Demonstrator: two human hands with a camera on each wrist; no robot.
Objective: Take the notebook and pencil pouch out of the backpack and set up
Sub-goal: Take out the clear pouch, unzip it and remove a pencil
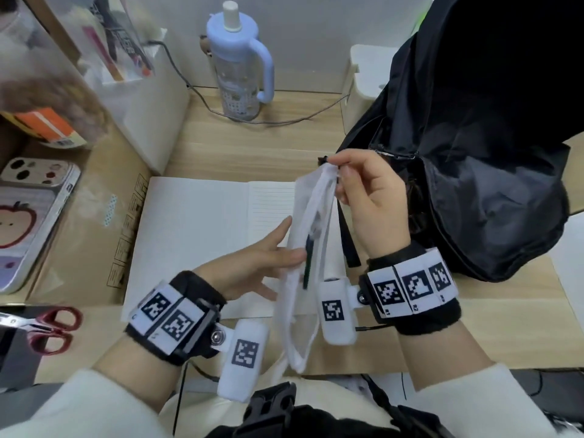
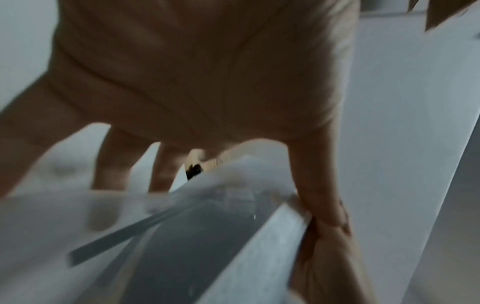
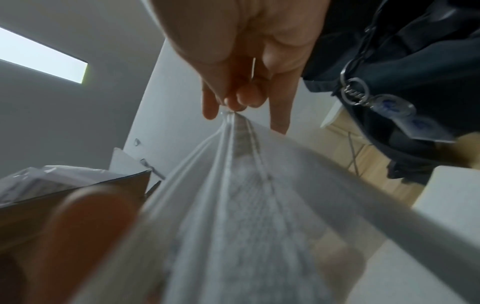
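Observation:
The notebook (image 1: 196,222) lies open on the desk, a blank page on the left and a lined page on the right. Above it I hold up a white mesh pencil pouch (image 1: 316,197) (image 2: 246,257) (image 3: 246,195), almost on end, with a dark pen (image 1: 308,257) showing inside. My right hand (image 1: 336,165) (image 3: 233,102) pinches its top end at the zipper. At mid-length my left hand (image 1: 278,248) (image 2: 194,82) pinches the pouch, thumb in front and fingers behind. The black backpack (image 1: 474,121) stands at the right, close behind my right hand.
A blue water bottle (image 1: 240,67) stands at the back of the desk with a cable (image 1: 284,120) looping past it. A cardboard box (image 1: 94,200) holding phone cases (image 1: 28,216) sits on the left. Red scissors (image 1: 53,327) lie at the near left. A white box (image 1: 366,74) stands behind the backpack.

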